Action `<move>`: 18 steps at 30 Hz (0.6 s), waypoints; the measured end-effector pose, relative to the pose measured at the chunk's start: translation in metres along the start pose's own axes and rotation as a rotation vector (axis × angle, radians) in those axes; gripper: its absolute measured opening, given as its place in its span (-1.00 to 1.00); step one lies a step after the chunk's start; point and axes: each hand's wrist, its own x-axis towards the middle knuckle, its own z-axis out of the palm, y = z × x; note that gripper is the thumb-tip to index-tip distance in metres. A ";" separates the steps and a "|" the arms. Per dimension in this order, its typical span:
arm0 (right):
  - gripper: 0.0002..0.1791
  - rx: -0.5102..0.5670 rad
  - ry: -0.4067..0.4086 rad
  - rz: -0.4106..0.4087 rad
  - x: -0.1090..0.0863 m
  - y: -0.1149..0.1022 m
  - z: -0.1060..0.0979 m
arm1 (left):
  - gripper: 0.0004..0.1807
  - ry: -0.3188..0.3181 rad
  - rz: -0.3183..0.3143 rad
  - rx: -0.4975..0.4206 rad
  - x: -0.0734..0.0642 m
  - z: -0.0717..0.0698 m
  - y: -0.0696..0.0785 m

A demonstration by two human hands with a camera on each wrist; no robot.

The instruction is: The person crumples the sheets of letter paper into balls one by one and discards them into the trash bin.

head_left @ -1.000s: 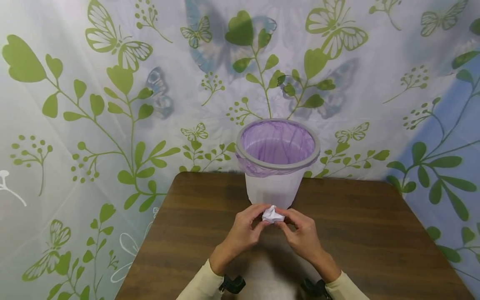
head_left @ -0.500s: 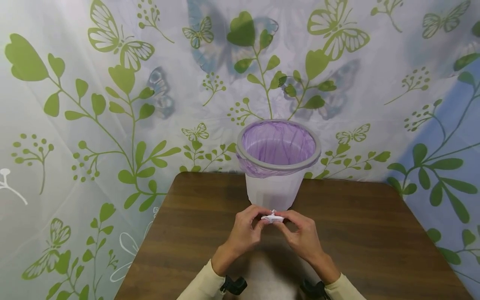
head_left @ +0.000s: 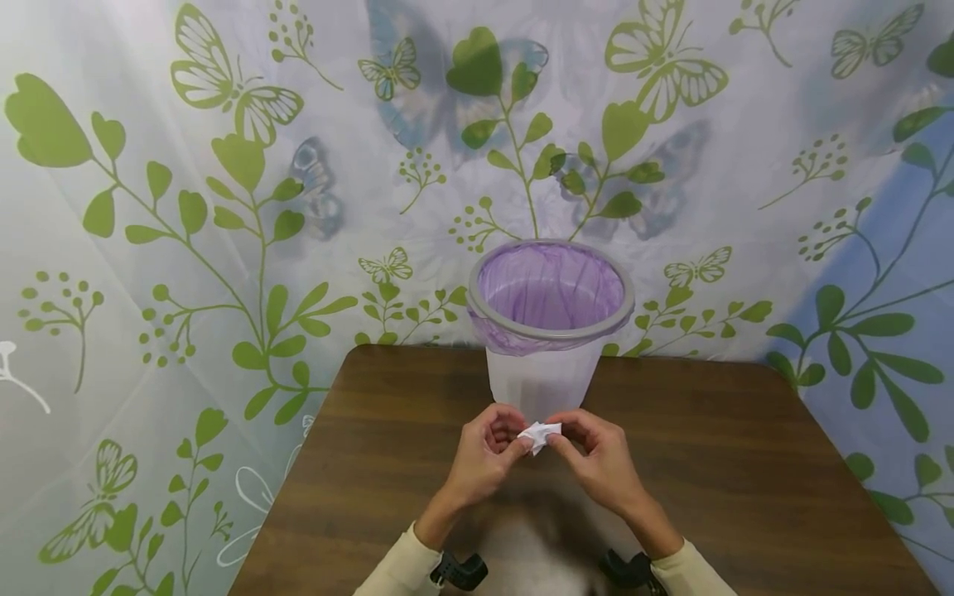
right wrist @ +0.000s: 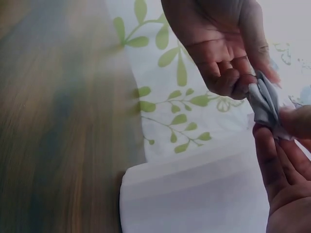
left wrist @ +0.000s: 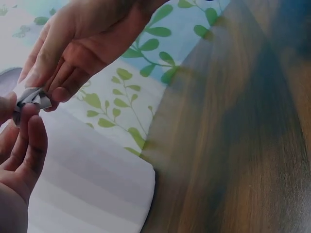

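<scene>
A small crumpled piece of white paper (head_left: 540, 434) is held between both hands, in front of the bin. My left hand (head_left: 480, 455) pinches its left side with thumb and curled fingers. On its right side, my right hand (head_left: 602, 462) grips it between thumb and fingertips. Up close in the left wrist view, the paper (left wrist: 33, 101) looks creased and folded over itself. The right wrist view shows the paper (right wrist: 265, 101) with several layers pressed together, fingers of both hands around it.
A white bin (head_left: 542, 381) with a grey rim and a purple liner (head_left: 551, 285) stands at the back of the brown wooden table (head_left: 708, 463). Behind it hangs a curtain (head_left: 417, 199) printed with green leaves and butterflies.
The paper has been turned and reshaped between the fingers, from a flattened wad to one with pointed corners. The left fingers have curled in more. The bin stays put.
</scene>
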 end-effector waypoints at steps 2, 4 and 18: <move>-0.75 -0.008 0.017 0.005 0.001 -0.001 0.001 | -0.70 -0.017 0.074 0.092 0.000 0.000 -0.001; -0.77 -0.019 0.038 0.014 0.002 -0.001 0.001 | -0.66 -0.033 0.183 0.212 0.001 0.000 -0.002; -0.83 0.187 0.055 0.129 0.009 -0.004 -0.001 | -0.60 0.106 0.478 0.445 0.002 0.007 -0.006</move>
